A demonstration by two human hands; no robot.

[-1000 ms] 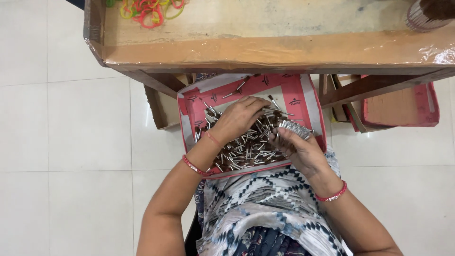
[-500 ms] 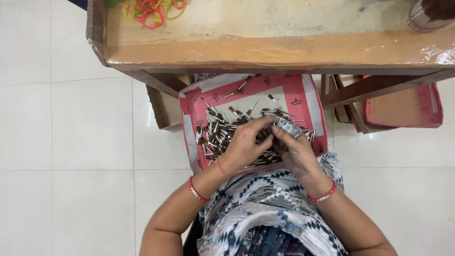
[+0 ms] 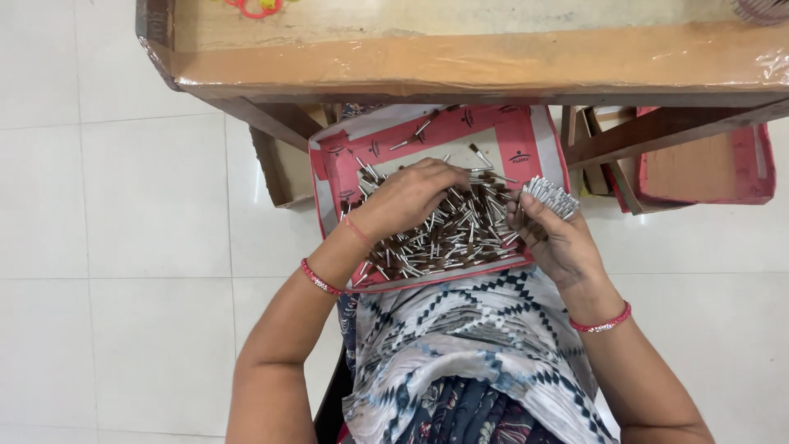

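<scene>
A shallow red and white cardboard tray (image 3: 526, 131) rests on my lap, filled with several small brown-tipped pieces with silver metal ends (image 3: 448, 238). My left hand (image 3: 407, 196) lies palm down on the pile, fingers curled into the loose pieces. My right hand (image 3: 552, 237) is at the tray's right edge, closed around a bundle of the silver-ended pieces (image 3: 552, 197) held side by side. Both wrists wear red bangles.
A wooden table (image 3: 460, 62) wrapped in clear film stands just beyond the tray, with coloured rubber bands (image 3: 259, 8) at its back left. Another red tray (image 3: 707, 160) and cardboard boxes (image 3: 283, 168) sit under it. White floor tiles surround me.
My left hand has slid back and forth over the pile and now rests at its upper left. My right hand still holds the bundle, now shifted to the tray's right edge.
</scene>
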